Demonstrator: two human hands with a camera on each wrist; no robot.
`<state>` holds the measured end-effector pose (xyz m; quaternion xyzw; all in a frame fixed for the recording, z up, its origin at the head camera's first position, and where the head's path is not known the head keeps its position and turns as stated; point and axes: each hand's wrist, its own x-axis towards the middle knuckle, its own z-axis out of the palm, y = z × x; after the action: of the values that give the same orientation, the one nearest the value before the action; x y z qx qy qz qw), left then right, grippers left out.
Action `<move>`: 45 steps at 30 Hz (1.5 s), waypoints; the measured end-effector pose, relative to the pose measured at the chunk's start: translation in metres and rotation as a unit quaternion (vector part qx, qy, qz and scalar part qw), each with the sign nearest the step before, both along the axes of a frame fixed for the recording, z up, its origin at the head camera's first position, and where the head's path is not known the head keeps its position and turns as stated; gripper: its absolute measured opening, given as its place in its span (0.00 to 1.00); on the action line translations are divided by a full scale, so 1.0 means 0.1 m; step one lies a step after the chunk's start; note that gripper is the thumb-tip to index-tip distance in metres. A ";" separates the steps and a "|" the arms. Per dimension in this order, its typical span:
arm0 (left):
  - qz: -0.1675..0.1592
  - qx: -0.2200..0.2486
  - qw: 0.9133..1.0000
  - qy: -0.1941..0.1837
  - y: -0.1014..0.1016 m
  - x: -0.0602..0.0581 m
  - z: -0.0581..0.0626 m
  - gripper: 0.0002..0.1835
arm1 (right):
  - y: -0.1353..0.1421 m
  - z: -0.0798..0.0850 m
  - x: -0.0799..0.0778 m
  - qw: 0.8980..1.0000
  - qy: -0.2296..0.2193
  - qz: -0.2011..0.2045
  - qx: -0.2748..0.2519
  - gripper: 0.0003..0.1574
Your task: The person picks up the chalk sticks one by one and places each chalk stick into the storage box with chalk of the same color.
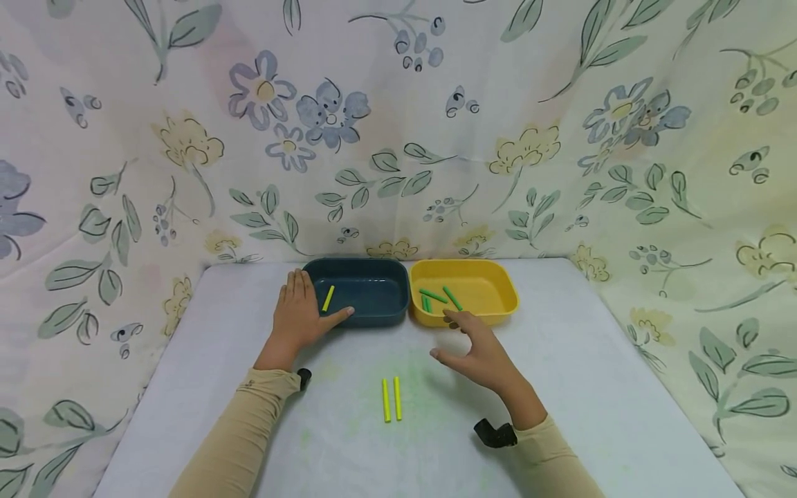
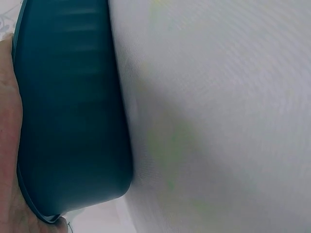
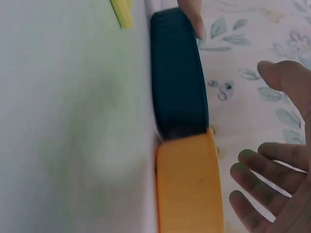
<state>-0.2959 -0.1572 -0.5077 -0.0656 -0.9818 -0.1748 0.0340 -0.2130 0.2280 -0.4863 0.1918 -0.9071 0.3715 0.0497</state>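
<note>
Spread left hand could tip blue tray if you press; spread right hand, dipping, could bump yellow tray.

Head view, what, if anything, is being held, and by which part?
Nothing clearly held: the left hand rests on the dark blue tray at its near left corner; the right hand is empty.

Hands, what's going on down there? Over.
Left hand: resting on dark blue tray. Right hand: empty, near yellow tray. Two yellow chalk sticks: side by side on white tabletop. Nothing visibly blocking them.
</note>
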 end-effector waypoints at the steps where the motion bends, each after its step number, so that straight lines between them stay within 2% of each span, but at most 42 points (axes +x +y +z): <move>1: 0.000 0.000 1.000 0.000 0.00 0.00 0.00 0.76 | -0.02 -0.02 0.01 1.000 -0.003 0.007 -0.004 0.51; 6: 0.001 -0.004 1.000 0.008 0.01 -0.01 0.00 0.76 | -0.12 -0.09 0.06 0.999 -0.027 0.034 -0.013 0.48; 13: -0.001 0.001 1.000 0.003 0.00 -0.01 -0.01 0.76 | -0.22 -0.17 0.11 0.995 -0.076 0.050 0.036 0.52; 18: 0.000 0.005 1.000 -0.001 0.00 -0.01 -0.01 0.76 | -0.30 -0.21 0.13 0.990 -0.098 0.081 0.068 0.53; 27: 0.006 0.001 1.000 0.001 0.00 -0.02 -0.02 0.77 | -0.44 -0.30 0.14 0.979 -0.092 0.129 0.130 0.49; 36: 0.006 0.002 1.000 0.004 0.01 -0.01 -0.02 0.77 | -0.54 -0.32 0.19 0.973 -0.091 0.147 0.150 0.54; 45: 0.007 -0.001 1.000 0.001 0.01 -0.01 -0.01 0.77 | -0.59 -0.36 0.22 0.970 -0.072 0.163 0.166 0.54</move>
<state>-0.2965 -0.1565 -0.5092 -0.0592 -0.9824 -0.1735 0.0359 -0.1913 0.1693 -0.5225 0.3154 -0.9138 0.2313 -0.1099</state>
